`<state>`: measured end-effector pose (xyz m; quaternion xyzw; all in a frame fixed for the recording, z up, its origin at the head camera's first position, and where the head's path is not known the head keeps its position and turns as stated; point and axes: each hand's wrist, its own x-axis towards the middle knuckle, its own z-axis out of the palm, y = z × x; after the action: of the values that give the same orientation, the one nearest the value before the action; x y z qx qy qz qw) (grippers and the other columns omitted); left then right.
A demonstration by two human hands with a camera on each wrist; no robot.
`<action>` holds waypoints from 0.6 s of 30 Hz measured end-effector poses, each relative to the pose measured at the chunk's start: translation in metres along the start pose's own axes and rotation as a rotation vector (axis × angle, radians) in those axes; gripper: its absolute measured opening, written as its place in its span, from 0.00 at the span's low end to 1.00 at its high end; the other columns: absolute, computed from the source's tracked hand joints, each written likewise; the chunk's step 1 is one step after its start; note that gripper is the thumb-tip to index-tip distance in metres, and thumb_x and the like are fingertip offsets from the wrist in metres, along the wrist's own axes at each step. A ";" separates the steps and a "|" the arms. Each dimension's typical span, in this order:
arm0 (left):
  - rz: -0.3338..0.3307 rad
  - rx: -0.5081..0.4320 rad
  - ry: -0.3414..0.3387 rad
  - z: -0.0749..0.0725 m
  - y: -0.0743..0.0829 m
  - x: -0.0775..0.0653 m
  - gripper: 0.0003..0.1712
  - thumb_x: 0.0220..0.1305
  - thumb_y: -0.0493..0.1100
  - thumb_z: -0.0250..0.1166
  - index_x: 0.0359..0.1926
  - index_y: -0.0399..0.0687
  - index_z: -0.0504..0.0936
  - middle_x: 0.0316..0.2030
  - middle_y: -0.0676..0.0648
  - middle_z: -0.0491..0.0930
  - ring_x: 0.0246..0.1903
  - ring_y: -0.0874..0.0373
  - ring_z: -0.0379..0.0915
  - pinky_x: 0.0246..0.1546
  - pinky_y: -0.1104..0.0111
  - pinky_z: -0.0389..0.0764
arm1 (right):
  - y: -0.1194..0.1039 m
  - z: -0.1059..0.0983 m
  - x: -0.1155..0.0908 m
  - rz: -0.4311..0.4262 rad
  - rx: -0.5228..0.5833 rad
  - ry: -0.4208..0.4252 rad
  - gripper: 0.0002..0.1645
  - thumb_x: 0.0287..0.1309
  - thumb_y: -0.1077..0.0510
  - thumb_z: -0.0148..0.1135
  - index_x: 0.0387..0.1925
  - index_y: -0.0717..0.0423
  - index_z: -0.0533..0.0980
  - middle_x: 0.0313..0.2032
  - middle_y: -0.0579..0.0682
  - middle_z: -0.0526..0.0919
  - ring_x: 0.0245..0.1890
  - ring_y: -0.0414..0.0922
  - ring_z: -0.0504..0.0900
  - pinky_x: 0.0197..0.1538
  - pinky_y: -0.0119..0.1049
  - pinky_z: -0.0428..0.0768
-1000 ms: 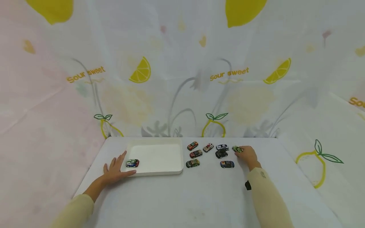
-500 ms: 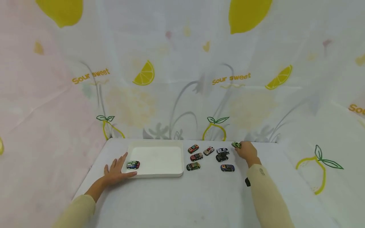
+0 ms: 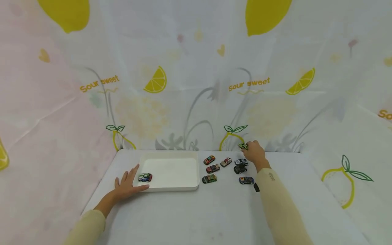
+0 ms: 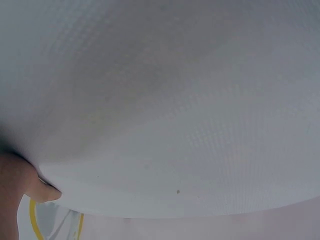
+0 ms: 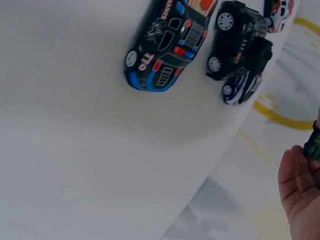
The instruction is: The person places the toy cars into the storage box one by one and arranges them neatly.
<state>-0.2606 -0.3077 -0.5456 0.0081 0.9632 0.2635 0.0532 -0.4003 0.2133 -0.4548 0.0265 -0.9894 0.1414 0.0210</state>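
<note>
Pinching the green car (image 3: pixel 243 146) (long axis seemingly sideways), the right hand (image 3: pixel 255 152) hung well right of the white tray (image 3: pixel 174 172), the left hand (image 3: pixel 127 186) spread at its corner.

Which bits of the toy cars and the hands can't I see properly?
Head view: one end of the green car, covered by the right hand.
Head view: part of the white car, behind the black car.
Head view: any small print on the orange car, too tiny to read.
Left wrist view: most of the left hand, cut off by the edge.
</note>
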 end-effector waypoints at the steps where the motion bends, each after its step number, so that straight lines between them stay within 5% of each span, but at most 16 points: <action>1: 0.000 -0.003 -0.003 -0.001 0.001 0.000 0.63 0.47 0.75 0.57 0.72 0.58 0.32 0.69 0.30 0.40 0.66 0.28 0.29 0.55 0.32 0.22 | -0.004 0.000 0.001 -0.008 -0.012 -0.002 0.30 0.61 0.49 0.54 0.57 0.67 0.68 0.49 0.65 0.71 0.47 0.58 0.74 0.47 0.53 0.75; 10: -0.038 -0.004 -0.030 0.003 0.004 0.002 0.63 0.47 0.74 0.58 0.72 0.54 0.33 0.70 0.31 0.39 0.67 0.30 0.28 0.55 0.32 0.24 | -0.028 0.006 0.006 -0.053 -0.036 -0.057 0.31 0.61 0.49 0.55 0.60 0.63 0.66 0.53 0.63 0.69 0.53 0.57 0.72 0.52 0.52 0.74; 18: 0.003 -0.005 0.007 -0.003 0.004 -0.001 0.62 0.48 0.72 0.59 0.72 0.53 0.35 0.69 0.30 0.42 0.66 0.29 0.31 0.55 0.32 0.25 | -0.045 0.018 0.009 -0.082 -0.056 -0.030 0.30 0.60 0.48 0.56 0.59 0.60 0.68 0.60 0.62 0.69 0.60 0.58 0.68 0.55 0.53 0.72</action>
<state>-0.2598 -0.3059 -0.5405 0.0086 0.9626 0.2661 0.0496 -0.4070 0.1651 -0.4595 0.0687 -0.9912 0.1123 0.0126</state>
